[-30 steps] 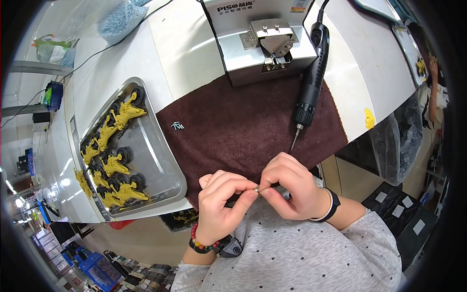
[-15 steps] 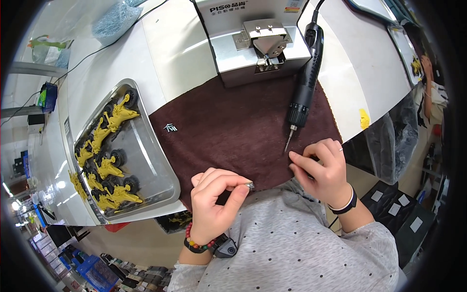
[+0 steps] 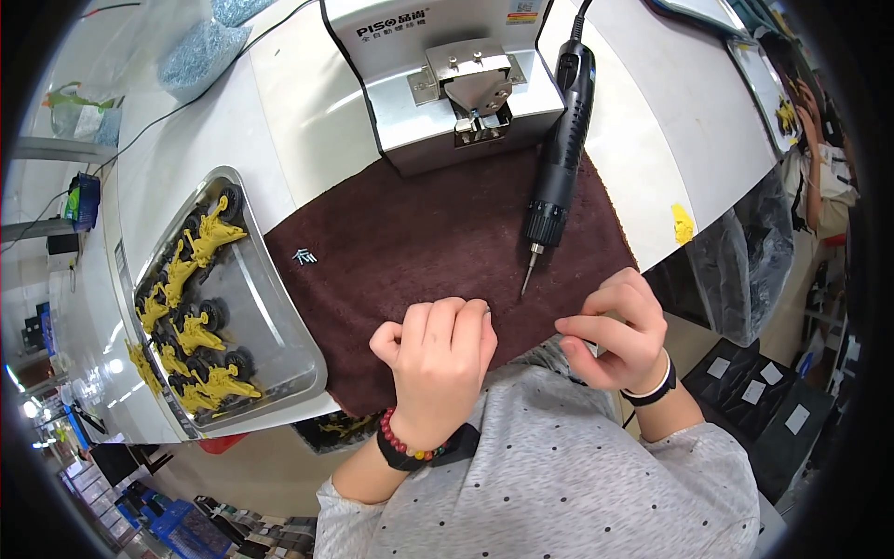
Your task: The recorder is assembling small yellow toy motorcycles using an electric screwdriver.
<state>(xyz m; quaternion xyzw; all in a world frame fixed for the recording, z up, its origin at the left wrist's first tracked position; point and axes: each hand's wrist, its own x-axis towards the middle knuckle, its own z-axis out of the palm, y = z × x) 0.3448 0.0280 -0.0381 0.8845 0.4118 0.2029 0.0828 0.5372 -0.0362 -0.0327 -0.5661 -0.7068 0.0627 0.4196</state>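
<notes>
Single view: head-worn fisheye, looking steeply down over the chest onto the near edge of the white table [image 3: 307, 121]. Close range, both hands fill the lower centre. Left hand [image 3: 440, 359] fingers [image 3: 447, 317] curl on the brown cloth [image 3: 438, 233]; right hand [image 3: 619, 326] is just beside them at the cloth's edge. Beyond the fingers: the electric screwdriver [image 3: 562, 158] and grey machine [image 3: 447, 74]. Left of the fingers: the metal tray [image 3: 279, 326]. Edges bend toward the dark rim. No second view to overlap.
</notes>
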